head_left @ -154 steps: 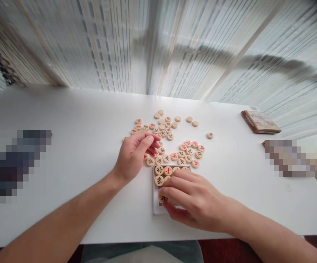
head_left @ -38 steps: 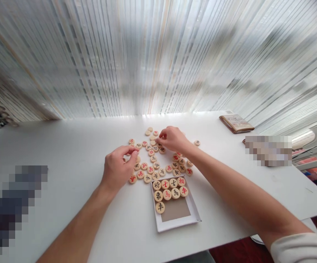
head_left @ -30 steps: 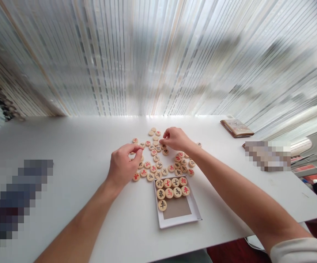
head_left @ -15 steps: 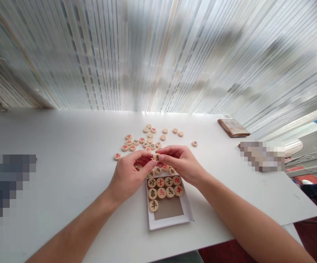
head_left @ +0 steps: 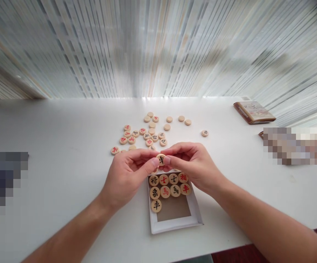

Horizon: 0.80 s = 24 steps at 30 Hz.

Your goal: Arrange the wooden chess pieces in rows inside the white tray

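Between the fingertips of my left hand (head_left: 128, 171) and my right hand (head_left: 192, 164) is a round wooden Chinese chess piece (head_left: 161, 159) with a black character facing me. Both hands pinch it just above the far edge of a shallow white box (head_left: 174, 225). Inside the box, several pieces lie face up in rows, red and black characters mixed. A single black piece (head_left: 156, 205) starts the nearest row at the left, with the bare grey bottom (head_left: 174, 209) beside it. My hands partly cover the far end of the box and some pieces there.
Loose chess pieces (head_left: 149, 142) lie scattered on the white table (head_left: 73, 146) beyond my hands, some face down. One piece (head_left: 204, 133) sits apart to the right. A brown-edged flat box (head_left: 254, 112) lies at the back right, near a blurred-out item (head_left: 290, 146). Striped curtains (head_left: 136, 47) hang behind.
My view has shifted, so the table's far items appear higher and further right. Both hands still pinch the same piece, now slightly lower over the box, with its black character turned more towards me.
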{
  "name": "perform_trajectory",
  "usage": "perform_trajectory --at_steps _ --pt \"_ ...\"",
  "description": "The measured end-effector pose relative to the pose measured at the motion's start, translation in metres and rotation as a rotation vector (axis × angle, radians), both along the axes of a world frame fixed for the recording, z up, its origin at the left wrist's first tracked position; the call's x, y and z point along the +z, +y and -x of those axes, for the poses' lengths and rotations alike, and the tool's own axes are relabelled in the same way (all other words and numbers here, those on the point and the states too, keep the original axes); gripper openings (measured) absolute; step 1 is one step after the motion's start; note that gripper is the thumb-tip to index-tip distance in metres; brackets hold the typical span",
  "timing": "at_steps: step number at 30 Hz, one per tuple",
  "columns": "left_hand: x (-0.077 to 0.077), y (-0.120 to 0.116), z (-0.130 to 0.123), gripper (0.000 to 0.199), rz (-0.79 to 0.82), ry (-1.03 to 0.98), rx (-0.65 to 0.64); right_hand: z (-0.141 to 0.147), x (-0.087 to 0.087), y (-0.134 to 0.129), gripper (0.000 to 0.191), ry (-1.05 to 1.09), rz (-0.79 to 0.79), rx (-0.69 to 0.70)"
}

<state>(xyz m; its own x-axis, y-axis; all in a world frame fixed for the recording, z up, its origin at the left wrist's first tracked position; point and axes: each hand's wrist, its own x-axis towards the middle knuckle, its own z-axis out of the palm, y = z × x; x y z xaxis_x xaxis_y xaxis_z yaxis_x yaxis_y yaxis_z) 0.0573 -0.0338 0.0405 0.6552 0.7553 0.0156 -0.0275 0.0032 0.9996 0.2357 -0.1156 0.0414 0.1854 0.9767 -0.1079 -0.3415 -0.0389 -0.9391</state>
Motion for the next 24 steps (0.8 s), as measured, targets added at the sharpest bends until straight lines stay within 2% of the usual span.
perform_trajectory --at_steps 5,12,18,24 --pt "0.0 -0.002 -0.001 0.017 -0.023 -0.034 0.002 -0.001 -0.002 -0.002 0.029 -0.012 0.015 -0.018" --pt "-0.001 -0.013 0.0 0.018 -0.285 0.017 0.079 0.0 0.002 -0.004 0.033 -0.077 0.033 -0.042" --pt "0.0 -0.014 -0.001 0.019 -0.163 -0.005 0.129 -0.001 0.001 -0.005 0.027 0.02 0.05 0.004" --pt "0.0 -0.012 -0.002 0.023 -0.069 -0.023 0.106 -0.002 -0.002 -0.005 0.025 0.05 0.051 0.004"
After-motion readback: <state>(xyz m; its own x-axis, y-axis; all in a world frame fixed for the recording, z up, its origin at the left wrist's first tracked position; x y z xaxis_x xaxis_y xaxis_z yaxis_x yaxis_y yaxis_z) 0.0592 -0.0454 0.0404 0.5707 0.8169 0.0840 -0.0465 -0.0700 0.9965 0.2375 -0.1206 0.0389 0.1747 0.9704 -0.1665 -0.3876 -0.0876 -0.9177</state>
